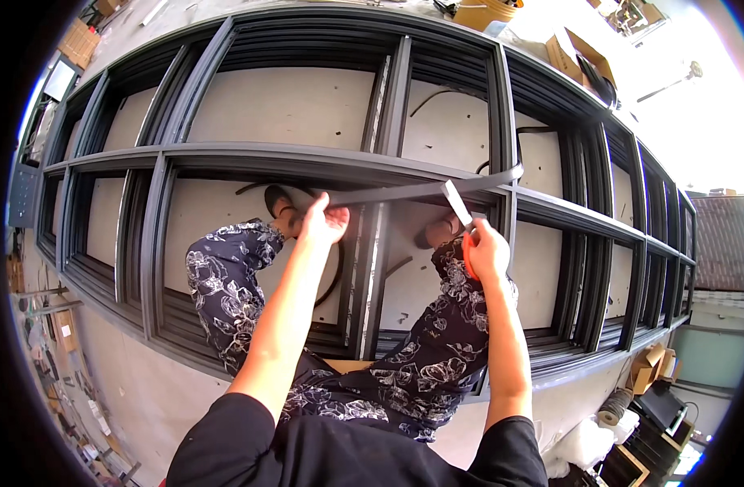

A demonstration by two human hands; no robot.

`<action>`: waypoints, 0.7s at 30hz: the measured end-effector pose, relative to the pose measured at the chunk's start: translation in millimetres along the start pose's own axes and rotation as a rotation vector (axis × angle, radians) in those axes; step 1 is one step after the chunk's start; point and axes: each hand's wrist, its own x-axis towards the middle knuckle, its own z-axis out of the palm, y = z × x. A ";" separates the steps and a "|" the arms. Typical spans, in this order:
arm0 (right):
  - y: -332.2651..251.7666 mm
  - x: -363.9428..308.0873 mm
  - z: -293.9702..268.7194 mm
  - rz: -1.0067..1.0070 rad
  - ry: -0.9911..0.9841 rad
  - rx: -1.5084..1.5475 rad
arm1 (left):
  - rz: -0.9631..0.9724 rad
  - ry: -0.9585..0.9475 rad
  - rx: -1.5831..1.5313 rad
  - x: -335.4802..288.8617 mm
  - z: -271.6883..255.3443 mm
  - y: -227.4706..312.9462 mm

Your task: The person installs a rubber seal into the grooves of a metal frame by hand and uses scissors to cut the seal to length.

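Stack of dark grey frames [266,154] spreads across most of the view, its outer edges bowed by the lens, rails and uprights dividing it into rectangular bays. Pale floor [291,105] shows through the wider bays; the narrower ones toward both ends leave less room. Person sits at the near side, legs in patterned trousers [226,284] apart, both feet down within near-row bays. Open air lies between the two forearms and above the middle rail; a yellow bucket [481,16] and a cardboard box [579,57] sit outside the far edge. Left hand [327,221]: palm turned up, thumb and fingers closed on a flat dark strip [396,193] near its visible left end, firmness of grip not readable. Strip runs from there rightward over the near bays, free end reaching the crossing of middle rail and upright. Right hand [489,250]: fingers wrapped round the orange handles of scissors [458,204], blades pointing up and slightly left, crossing the strip in this view; contact and blade opening cannot be told. Hands well apart, strip spanning the gap. Curved dark length [331,280] visible below, between the legs.
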 end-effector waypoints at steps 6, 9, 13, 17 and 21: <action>-44.9 48.3 -29.6 -0.387 0.516 0.008 | 0.405 -0.444 0.471 -217.0 72.1 71.3; -91.0 72.2 -47.0 -0.463 0.325 0.153 | 0.712 -0.620 0.587 -315.7 69.4 97.2; -143.9 77.2 -26.5 -0.319 -0.375 0.226 | 1.027 -0.550 0.654 -429.7 5.3 195.7; -113.1 56.3 30.9 -0.430 -0.628 0.359 | 1.240 -0.241 0.517 -489.4 -93.9 342.3; -97.0 35.6 -2.6 -0.316 -0.770 0.367 | 1.273 0.044 0.239 -485.4 -225.3 507.7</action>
